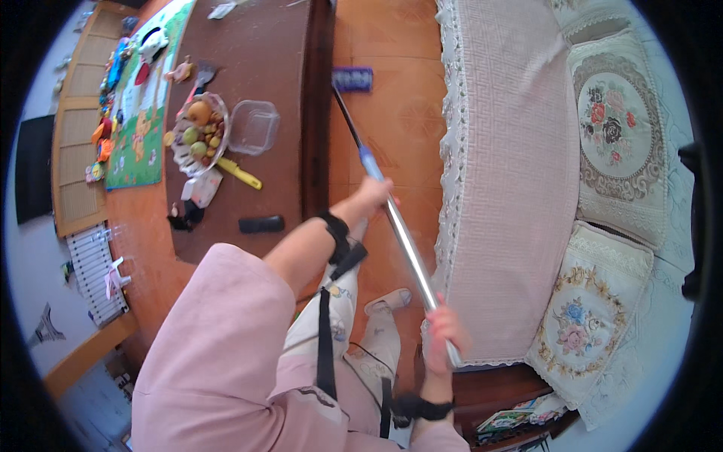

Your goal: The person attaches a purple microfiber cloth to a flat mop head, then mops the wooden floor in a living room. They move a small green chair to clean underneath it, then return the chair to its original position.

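A long metal mop handle (408, 244) slants from the lower right up to a purple mop head (353, 79) on the orange tiled floor, beside the dark wooden table. My left hand (375, 193) is closed round the upper part of the handle, just below its blue collar. Near the handle's bottom end in the picture, my right hand (446, 333) grips the metal tube; it is slightly blurred. Part of the mop head may be hidden by the table's edge.
The wooden table (248, 51) carries a fruit bowl (217, 101), a clear plastic container (254, 127) and a black case (261, 224). A sofa with a pink cover (508, 186) borders the floor strip on the right. My slippered foot (390, 300) stands below the handle.
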Demonstrator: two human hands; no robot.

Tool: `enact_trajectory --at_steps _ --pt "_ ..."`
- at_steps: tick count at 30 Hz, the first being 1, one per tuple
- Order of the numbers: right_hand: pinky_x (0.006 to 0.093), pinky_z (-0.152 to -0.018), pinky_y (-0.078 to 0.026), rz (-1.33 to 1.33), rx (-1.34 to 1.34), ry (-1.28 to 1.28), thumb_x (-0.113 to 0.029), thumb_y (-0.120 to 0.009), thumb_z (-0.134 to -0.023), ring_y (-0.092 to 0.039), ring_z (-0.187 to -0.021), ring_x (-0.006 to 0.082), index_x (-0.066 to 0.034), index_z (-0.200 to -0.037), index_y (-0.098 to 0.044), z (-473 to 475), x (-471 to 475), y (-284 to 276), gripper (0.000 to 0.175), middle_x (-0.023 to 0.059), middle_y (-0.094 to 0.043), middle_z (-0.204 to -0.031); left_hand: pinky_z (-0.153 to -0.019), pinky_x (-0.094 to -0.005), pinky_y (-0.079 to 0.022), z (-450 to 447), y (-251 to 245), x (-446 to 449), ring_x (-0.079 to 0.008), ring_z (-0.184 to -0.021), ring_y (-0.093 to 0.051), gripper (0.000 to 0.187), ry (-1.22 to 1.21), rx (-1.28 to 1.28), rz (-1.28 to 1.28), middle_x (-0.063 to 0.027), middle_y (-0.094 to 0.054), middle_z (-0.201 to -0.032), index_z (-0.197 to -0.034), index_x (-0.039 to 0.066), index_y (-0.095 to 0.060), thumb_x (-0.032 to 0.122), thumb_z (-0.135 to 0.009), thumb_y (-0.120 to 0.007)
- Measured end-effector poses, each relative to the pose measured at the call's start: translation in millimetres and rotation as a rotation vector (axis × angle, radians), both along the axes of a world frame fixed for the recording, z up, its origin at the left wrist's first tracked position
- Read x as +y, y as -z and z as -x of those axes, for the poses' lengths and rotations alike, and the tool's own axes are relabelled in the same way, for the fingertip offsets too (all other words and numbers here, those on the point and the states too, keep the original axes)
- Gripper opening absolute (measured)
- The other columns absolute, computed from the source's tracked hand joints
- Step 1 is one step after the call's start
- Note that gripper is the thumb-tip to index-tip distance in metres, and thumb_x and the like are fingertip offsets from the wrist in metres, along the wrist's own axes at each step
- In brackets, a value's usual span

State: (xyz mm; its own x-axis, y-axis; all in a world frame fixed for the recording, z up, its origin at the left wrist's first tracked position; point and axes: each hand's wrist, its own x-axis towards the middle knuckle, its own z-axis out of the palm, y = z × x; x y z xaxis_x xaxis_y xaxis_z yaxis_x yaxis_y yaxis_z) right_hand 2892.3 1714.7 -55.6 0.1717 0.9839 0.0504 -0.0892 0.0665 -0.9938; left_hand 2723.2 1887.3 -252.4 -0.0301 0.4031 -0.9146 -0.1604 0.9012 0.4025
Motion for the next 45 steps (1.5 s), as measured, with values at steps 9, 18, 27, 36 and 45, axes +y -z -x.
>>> enact_trajectory --at_steps 9,18,27,36,45 --pt "0.0536 -0.088 -0.037 0.206 -0.154 -0.121 -0.022 -0.060 -0.069 -0.055 -0.056 0.0208 -0.0036 -0.052 -0.049 -156.8 -155.5 -197.1 0.027 0.0072 -0.051 -0.053 -0.060 -0.0417 -0.050 -172.5 -141.6 -259.4 -0.0227 -0.068 -0.058 0.011 -0.153 -0.289 0.235 -0.0100 -0.050 -0.077 -0.088 0.003 -0.039 0.013 -0.084 -0.043" --pt "0.0544 -0.073 -0.045 0.050 -0.310 -0.084 -0.015 -0.052 -0.068 -0.051 -0.055 0.0280 -0.0046 -0.052 -0.039 -174.4 -228.6 -277.3 0.023 0.0127 -0.046 -0.053 -0.062 -0.0380 -0.050 -227.6 -207.2 -341.9 -0.0222 -0.071 -0.060 0.016 -0.081 -0.587 0.389 -0.0096 -0.051 -0.080 -0.093 0.003 -0.038 0.013 -0.083 -0.044" --pt "0.0585 -0.090 -0.033 -0.012 -0.300 -0.026 -0.020 -0.055 -0.075 -0.051 -0.062 0.0222 -0.0013 -0.062 -0.049 -82.0 -137.0 -126.6 0.024 0.0098 -0.051 -0.061 -0.053 -0.0365 -0.048 -109.3 -125.7 -162.0 -0.0189 -0.059 -0.053 0.009 0.017 -0.121 -0.263 -0.0042 -0.047 -0.065 -0.071 0.007 -0.047 0.011 -0.076 -0.054" --pt "0.0478 -0.087 -0.039 0.029 -0.231 0.152 -0.018 -0.051 -0.080 -0.055 -0.066 0.0219 -0.0035 -0.060 -0.046 -32.7 -170.5 -75.3 0.025 0.0074 -0.051 -0.060 -0.054 -0.0332 -0.047 -90.9 -30.1 -163.3 -0.0206 -0.069 -0.054 0.062 0.473 0.068 -0.280 -0.0154 -0.049 -0.083 -0.109 -0.008 -0.018 0.022 -0.073 -0.059" --pt "0.0489 -0.092 -0.034 0.082 -0.234 0.418 -0.013 -0.040 -0.078 -0.039 -0.067 0.0205 -0.0061 -0.065 -0.037 -39.7 -286.7 -161.1 0.015 0.0045 -0.035 -0.062 -0.053 -0.0302 -0.045 -161.0 -88.7 -311.7 -0.0178 -0.066 -0.053 0.071 0.659 -0.157 -0.173 -0.0142 -0.049 -0.078 -0.111 -0.016 -0.005 0.021 -0.078 -0.057"
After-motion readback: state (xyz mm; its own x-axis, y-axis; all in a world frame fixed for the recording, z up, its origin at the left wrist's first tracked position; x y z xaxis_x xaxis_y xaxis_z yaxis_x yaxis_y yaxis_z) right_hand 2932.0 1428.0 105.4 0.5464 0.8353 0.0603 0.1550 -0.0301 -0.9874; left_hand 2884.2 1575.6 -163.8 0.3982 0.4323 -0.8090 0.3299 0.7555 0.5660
